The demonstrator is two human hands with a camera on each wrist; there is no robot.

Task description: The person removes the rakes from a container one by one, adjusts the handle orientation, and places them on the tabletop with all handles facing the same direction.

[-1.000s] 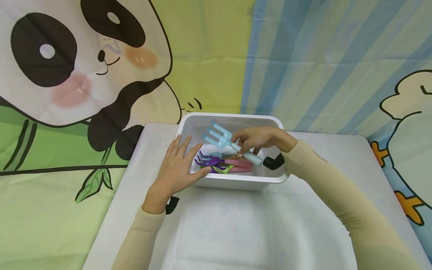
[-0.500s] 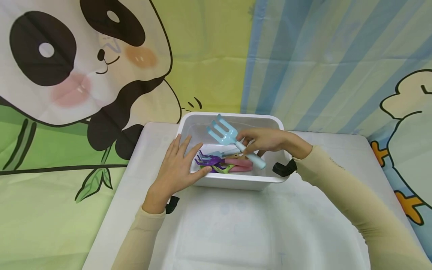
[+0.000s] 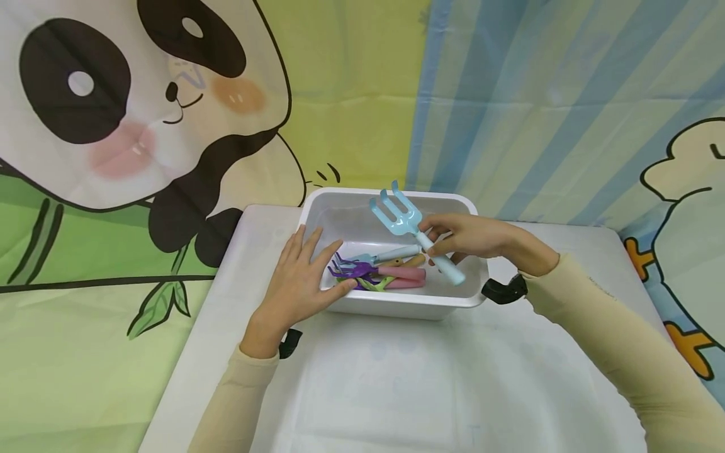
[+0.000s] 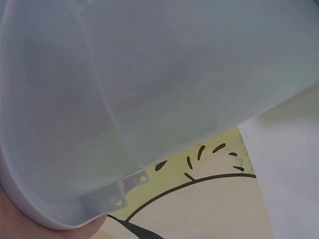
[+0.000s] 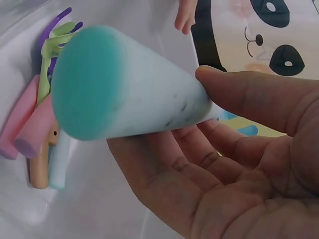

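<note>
My right hand [image 3: 470,236] pinches a light blue garden hand fork [image 3: 405,221] by its handle, over the right part of a white plastic bin [image 3: 391,306]. The tines point up and to the left; in the right wrist view the turquoise handle end [image 5: 82,84] faces the camera. With fingers spread, my left hand [image 3: 297,280] rests at the bin's left rim. Inside the bin lies a pile of small tools: a purple rake-like head [image 3: 352,270], pink handles [image 3: 403,273], a green piece [image 3: 375,285], wooden handles [image 5: 39,167] and another light blue tool [image 3: 396,253].
The bin stands on a white-covered table [image 3: 374,377], close to the back wall cloth. A panda-printed cloth [image 3: 226,170] hangs at the left and back, a striped blue one [image 3: 538,113] at the back right. Black straps [image 3: 504,290] sit by both wrists.
My right hand has drawn the light blue hand fork to the right and slightly up, away from the pile, uncovering more of the handles below. The left hand has kept its place.
</note>
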